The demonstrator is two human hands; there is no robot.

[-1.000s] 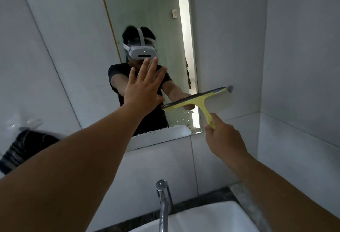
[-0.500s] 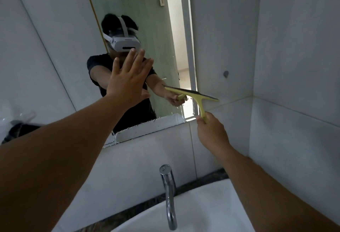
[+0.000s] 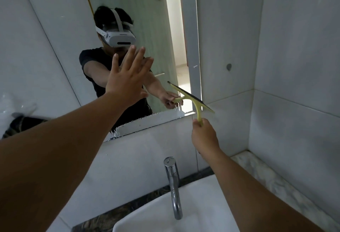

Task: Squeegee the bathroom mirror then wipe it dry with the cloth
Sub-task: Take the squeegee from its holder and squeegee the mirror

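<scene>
Above the right hand (image 3: 204, 136), whose fingers are gripping its handle, the squeegee (image 3: 191, 99) is slanting its blade down to the right at the mirror's (image 3: 128, 11) lower right corner. Farther left, the left hand (image 3: 127, 81) is spreading flat toward the glass.

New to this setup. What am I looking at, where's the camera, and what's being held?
There is no robot here, just a person at a bathroom mirror. The single camera sits on their head, looking forward and down, so both forearms reach in from below; the mirror reflects the person wearing the headset. The right hand grips the handle of a yellow squeegee, its blade slanted near the mirror's lower right corner. The left hand is open, fingers spread, raised towards the glass; contact can't be confirmed. Below are a chrome tap and white basin. A dark cloth lies at far left.
</scene>
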